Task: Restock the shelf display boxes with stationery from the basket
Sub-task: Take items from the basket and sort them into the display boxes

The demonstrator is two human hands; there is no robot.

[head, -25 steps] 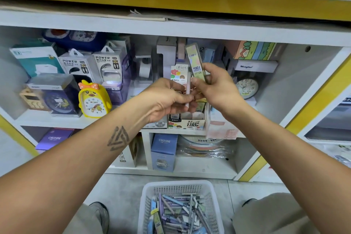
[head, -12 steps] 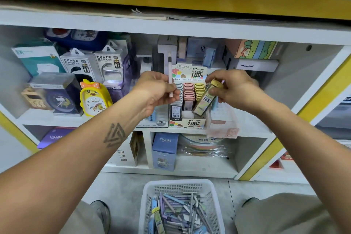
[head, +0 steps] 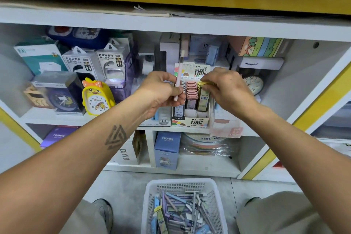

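Two hands work: left hand [head: 161, 91] fingers pinch a pen [head: 179, 76], right hand [head: 226, 89] fingers grip a yellow lead case [head: 204, 99].

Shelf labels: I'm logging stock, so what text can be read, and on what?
"POWER BANK": two white boxes.
"Henghui": white box.
"0.7 HB 100": display box.
"CRUHRE": blue box, purple box.
"2B": clear box.
"DIY": white box.
Smaller print: unreadable.

White shelf [head: 47, 115] bearing a yellow chick clock [head: 96, 97], power bank boxes [head: 95, 62] and a lead display box [head: 190, 119]; grey floor [head: 123, 186] under a white basket [head: 182, 184] of stationery
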